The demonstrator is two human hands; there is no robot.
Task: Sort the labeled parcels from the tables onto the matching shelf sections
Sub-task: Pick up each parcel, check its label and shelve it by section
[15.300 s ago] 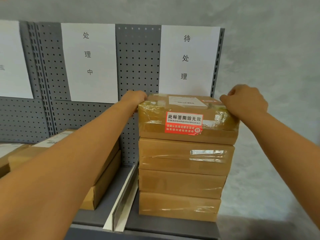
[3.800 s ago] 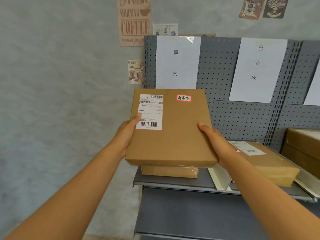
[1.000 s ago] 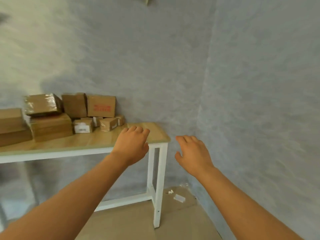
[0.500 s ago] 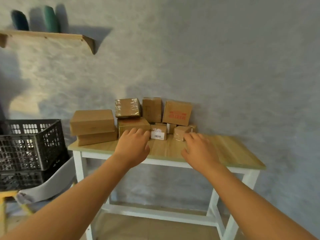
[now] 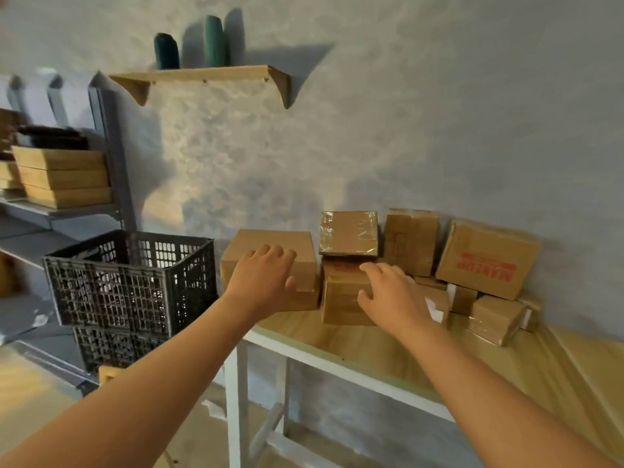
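1. Parcels: brown cardboard boxes bunched along the wall edge of a wood-top table (image 5: 388,349) with white legs. Plain flat box (image 5: 270,244) at left end, stacked on another flat one.
2. Next to it: a taped box (image 5: 341,298) with a film-wrapped parcel (image 5: 348,233) on top. Further right: upright box (image 5: 410,241), box with red print (image 5: 486,258) leaning on the wall, small boxes (image 5: 494,319) in front.
3. Left hand (image 5: 261,278): fingers relaxed and spread, palm down, over the front top edge of the flat box. Gripping nothing; contact can't be confirmed.
4. Right hand (image 5: 393,297): fingers loose, gripping nothing, in front of the taped box's right side.
5. Room: grey-blue textured wall. Wooden wall shelf (image 5: 202,77) above with two dark green objects (image 5: 189,45), blurred.
6. Left of table: two stacked black plastic crates (image 5: 131,282). Beyond them a grey metal rack (image 5: 111,157) with stacked flat boxes (image 5: 60,177).
7. Floor under the table is light brown.
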